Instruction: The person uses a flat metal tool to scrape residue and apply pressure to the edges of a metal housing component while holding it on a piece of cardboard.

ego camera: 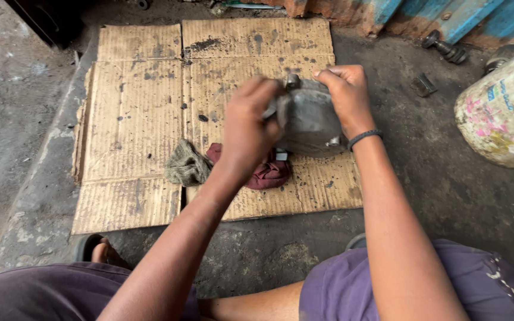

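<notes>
Rags [188, 164] + red cloth [269, 173] under the hands on cardboard [138, 119]; drum [504, 110] far R, bolt [444, 49] by wall. Grey part [310, 125] held above cardboard, stub end up/away, long axis unclear. L hand [248, 128] + R hand [346, 95] fingers clamped on it.

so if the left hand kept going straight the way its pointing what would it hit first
The left hand points up and to the right, and it already meets the grey metal part that both hands grip. Past that, probably the right hand on the far side, though depth is unclear.
</notes>
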